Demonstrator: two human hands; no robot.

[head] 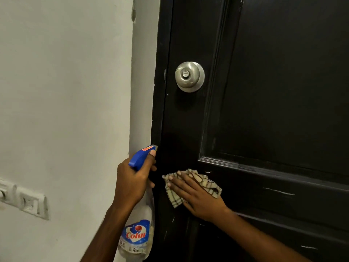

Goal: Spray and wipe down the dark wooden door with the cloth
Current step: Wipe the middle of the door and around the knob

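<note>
The dark wooden door [273, 95] fills the right half of the view, with raised panel mouldings and pale scratches low down. My left hand [132, 178] grips a clear spray bottle [137, 237] by its neck, a finger over the blue trigger head, whose nozzle points at the door's left edge. My right hand [196, 195] lies flat, fingers spread, pressing a beige checked cloth [207, 184] against the door's middle rail, just below the upper panel.
A round metal door knob [189, 76] sticks out above my hands. A white wall [66, 91] takes up the left side, with a white switch plate [28, 201] low on it. The dark door frame [158, 91] runs beside the wall.
</note>
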